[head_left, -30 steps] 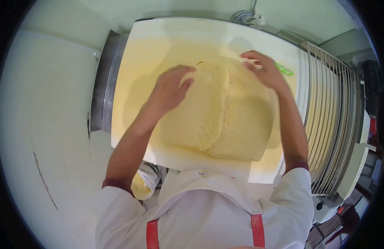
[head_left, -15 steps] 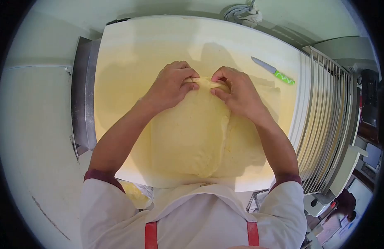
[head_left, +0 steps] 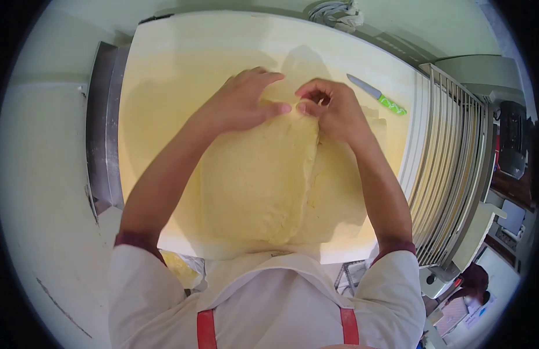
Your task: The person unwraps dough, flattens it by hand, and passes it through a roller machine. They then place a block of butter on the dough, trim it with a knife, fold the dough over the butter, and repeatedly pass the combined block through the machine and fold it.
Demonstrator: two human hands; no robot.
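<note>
A large pale-yellow slab of dough (head_left: 252,180) lies on the work table (head_left: 223,35), with a fold or seam running down its right part. At its far edge, my left hand (head_left: 246,102) has thumb and fingers spread apart, the thumb resting by the dough. Right beside it, my right hand (head_left: 330,107) pinches the dough's far edge between thumb and curled fingers. To the right of the hands lies a knife (head_left: 377,94) with a green patterned handle, its blade pointing away to the left.
A metal wire rack (head_left: 453,168) stands along the table's right side. Coiled grey cable (head_left: 333,13) sits beyond the far edge. A metal panel (head_left: 103,128) borders the left side. Another person (head_left: 474,282) shows at the lower right.
My left hand has let go of the dough edge and opened its fingers. The right hand stays at the edge. The whole view has shifted slightly.
</note>
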